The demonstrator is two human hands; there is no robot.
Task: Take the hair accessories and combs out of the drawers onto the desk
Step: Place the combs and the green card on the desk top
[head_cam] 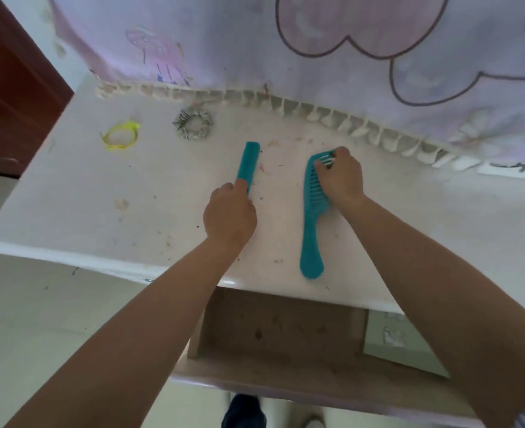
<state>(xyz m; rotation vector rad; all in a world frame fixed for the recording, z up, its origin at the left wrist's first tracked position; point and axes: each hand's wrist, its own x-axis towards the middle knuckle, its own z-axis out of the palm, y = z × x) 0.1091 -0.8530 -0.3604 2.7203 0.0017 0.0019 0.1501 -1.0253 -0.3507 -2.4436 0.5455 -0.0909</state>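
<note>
The open drawer sticks out under the front of the desk, and I see nothing left inside it. Straight up from the drawer, two teal combs lie flat on the desk. The big comb with a handle lies above the drawer's right half, with its handle pointing back at the drawer. The right hand rests on its teeth end, fingers curled around it, I think to set it down neatly. The small teal comb lies above the drawer's left half. The left hand pinches its near end in closed fingers. Far up and left of the drawer sit a yellow hair band and a stripy scrunchie, put aside where no hand will bump them.
</note>
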